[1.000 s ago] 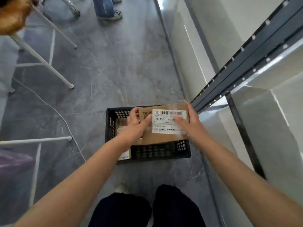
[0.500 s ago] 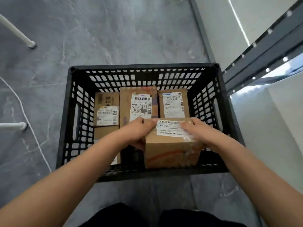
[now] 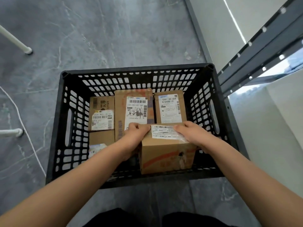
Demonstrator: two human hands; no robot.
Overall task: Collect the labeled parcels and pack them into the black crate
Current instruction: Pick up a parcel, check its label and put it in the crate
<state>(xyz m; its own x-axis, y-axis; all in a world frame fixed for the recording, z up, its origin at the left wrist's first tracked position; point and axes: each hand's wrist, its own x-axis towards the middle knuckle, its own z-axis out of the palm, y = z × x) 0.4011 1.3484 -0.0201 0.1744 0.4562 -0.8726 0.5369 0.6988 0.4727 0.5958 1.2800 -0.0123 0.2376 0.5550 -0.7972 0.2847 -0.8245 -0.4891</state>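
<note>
Both hands [image 3: 164, 136] hold parcel [image 3: 167, 154] label-up, crosswise.

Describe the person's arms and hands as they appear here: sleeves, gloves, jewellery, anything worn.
Both forearms are bare up to the frame edge, with no sleeves in view. The left hand and right hand wear no gloves, and no rings, watch or wristband show on the visible parts. Fingernails look short and unpainted where they can be seen. Dark trousers appear at the bottom edge.
</note>
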